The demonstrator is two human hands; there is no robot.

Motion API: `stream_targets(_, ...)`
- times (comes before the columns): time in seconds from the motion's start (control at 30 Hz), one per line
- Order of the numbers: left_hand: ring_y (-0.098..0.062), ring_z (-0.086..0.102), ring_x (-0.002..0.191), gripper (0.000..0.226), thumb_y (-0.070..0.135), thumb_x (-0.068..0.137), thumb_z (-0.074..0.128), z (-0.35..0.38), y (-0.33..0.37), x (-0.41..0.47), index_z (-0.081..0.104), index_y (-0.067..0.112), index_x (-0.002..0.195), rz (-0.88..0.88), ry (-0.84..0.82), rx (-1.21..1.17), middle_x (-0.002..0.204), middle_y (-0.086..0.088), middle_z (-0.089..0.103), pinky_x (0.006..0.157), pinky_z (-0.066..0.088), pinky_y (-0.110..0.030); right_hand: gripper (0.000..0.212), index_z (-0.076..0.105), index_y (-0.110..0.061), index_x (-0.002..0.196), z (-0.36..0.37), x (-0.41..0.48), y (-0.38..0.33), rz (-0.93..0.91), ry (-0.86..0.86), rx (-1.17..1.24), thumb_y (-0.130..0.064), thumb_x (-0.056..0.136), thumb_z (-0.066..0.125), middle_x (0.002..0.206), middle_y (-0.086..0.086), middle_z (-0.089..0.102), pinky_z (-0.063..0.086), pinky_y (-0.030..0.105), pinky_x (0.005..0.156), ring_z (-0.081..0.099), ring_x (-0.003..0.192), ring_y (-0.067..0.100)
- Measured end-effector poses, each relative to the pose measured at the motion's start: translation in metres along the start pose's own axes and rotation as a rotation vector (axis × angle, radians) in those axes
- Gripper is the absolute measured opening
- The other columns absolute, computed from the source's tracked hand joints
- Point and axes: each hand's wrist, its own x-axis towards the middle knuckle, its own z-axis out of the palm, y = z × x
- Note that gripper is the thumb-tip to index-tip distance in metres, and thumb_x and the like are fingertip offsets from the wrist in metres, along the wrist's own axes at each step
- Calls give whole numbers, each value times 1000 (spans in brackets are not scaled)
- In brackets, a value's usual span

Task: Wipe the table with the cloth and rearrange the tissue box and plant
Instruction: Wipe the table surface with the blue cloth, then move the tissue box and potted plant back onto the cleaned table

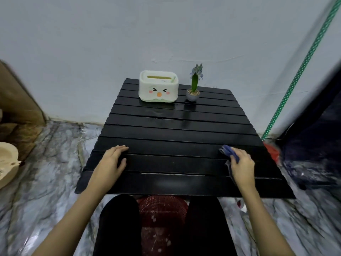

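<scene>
On the black slatted table [177, 130], near the tissue box [158, 86], stands the plant [193, 89]; left hand [110, 163] lies flat, fingers loose, right hand [241, 167] grips the cloth [228, 151].

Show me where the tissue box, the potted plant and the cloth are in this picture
tissue box [158, 89], head view, on its front face with the cartoon face.
potted plant [192, 95], head view, on its grey pot.
cloth [228, 150], head view, on the blue fold sticking out of the right hand [241, 166].

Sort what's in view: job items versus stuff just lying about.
Job: cloth in the right hand; black slatted table; tissue box; potted plant; left hand flat on the table.

Lying about: red basket; green dotted pole.
</scene>
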Motion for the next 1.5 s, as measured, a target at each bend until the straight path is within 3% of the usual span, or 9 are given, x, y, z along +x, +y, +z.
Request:
stream_targets(0.2, -23, 42, 123, 36, 9, 86, 54, 7, 13, -1, 50, 13, 121, 8, -18, -14, 127, -7, 53, 100, 36, -37, 29, 62, 3, 105, -57, -8, 60, 104, 114, -110, 12, 80, 51, 105, 29, 64, 44, 42, 85, 58, 98, 42)
stream_targets(0.33, -22, 42, 123, 35, 9, 86, 53, 4, 15, -1, 50, 14, 121, -7, -28, -25, 128, -7, 53, 100, 36, -36, 28, 61, 4, 106, -66, -3, 63, 126, 56, -150, 10, 80, 53, 106, 31, 64, 44, 47, 86, 57, 98, 45)
stream_targets(0.5, -20, 45, 118, 34, 11, 87, 53, -10, 21, 23, 50, 16, 120, -3, -3, -64, 127, -3, 52, 96, 35, -31, 35, 56, -9, 116, -60, 17, 41, 123, -13, -325, -19, 83, 61, 122, 16, 59, 8, 54, 110, 52, 115, 34)
stream_targets(0.57, -21, 47, 116, 33, 11, 86, 54, -18, 25, 48, 51, 16, 119, 8, 34, -71, 124, -4, 54, 95, 36, -32, 38, 55, -12, 119, -48, 36, 14, 28, -54, -254, -22, 83, 61, 125, 13, 58, 12, 54, 110, 50, 118, 31)
stream_targets(0.7, -28, 48, 116, 36, 10, 85, 55, -26, 30, 112, 50, 12, 120, 38, 65, -65, 123, -12, 55, 97, 35, -36, 46, 47, -14, 127, -5, 87, -47, -160, -226, 10, -25, 85, 60, 132, 9, 51, 34, 38, 102, 46, 123, 26)
stream_targets(1.1, -26, 40, 125, 64, 30, 76, 61, 7, -27, 298, 34, 14, 132, -37, -55, -21, 136, -11, 46, 104, 36, -48, 84, 12, -18, 143, 155, 252, -121, -300, -545, 114, -29, 80, 66, 152, 9, 22, 23, 41, 114, 22, 139, 21)
stream_targets(1.3, -9, 43, 118, 65, 36, 72, 67, 23, -32, 310, 36, 24, 128, 34, -91, -51, 125, 12, 46, 99, 38, -35, 89, 22, -20, 140, 175, 271, -130, -388, -541, 195, -32, 69, 75, 143, -1, 37, 31, 34, 107, 35, 129, 15)
stream_targets(1.4, -11, 46, 118, 62, 34, 73, 67, 26, -33, 312, 37, 24, 127, 51, -56, -45, 128, 6, 50, 98, 42, -39, 80, 29, -21, 135, 173, 266, -138, -419, -530, 257, -24, 70, 75, 126, -10, 43, 32, 24, 95, 39, 113, 6)
stream_targets(1.5, -14, 47, 119, 59, 27, 75, 66, 28, -32, 311, 38, 22, 126, 58, -16, -32, 130, 1, 51, 99, 42, -39, 70, 37, -18, 128, 174, 264, -140, -411, -497, 273, -21, 70, 75, 125, -3, 50, 35, 23, 88, 44, 105, 7)
